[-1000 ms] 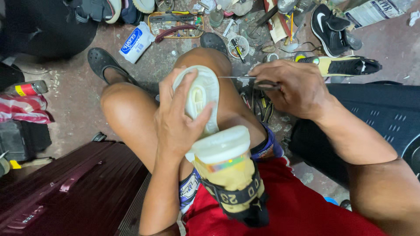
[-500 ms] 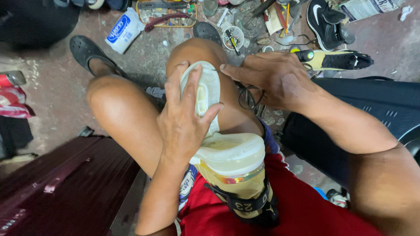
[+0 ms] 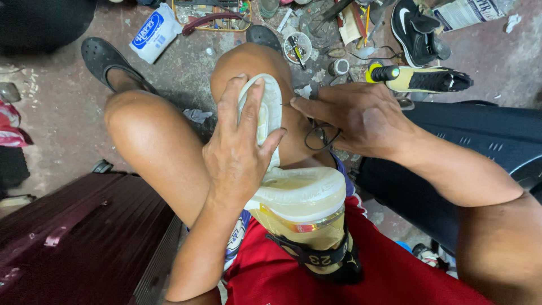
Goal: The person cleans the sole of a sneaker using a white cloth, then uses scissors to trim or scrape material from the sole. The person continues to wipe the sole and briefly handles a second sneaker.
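A pale yellowed sneaker (image 3: 293, 197) lies sole-up on my lap, between my bare knees, its toe pointing away. My left hand (image 3: 240, 149) presses flat over the front of the sole and grips it. My right hand (image 3: 361, 118) is against the sole's right edge, fingers pinched on a thin needle-like tool with a loop of dark thread (image 3: 319, 135) hanging under it. The tool's tip touches the sole's rim; most of it is hidden by my fingers.
A maroon suitcase (image 3: 73, 243) lies at lower left. A black bag (image 3: 480, 147) sits at right. On the concrete floor ahead are a black-and-yellow shoe (image 3: 423, 79), a black sneaker (image 3: 415, 25), a dark slipper (image 3: 107, 56), a white packet (image 3: 152, 31) and a tray of small tools (image 3: 214, 17).
My right hand has come in from the right, from pulling the thread out, back to the sole's edge. The left hand has kept its grip on the sole.
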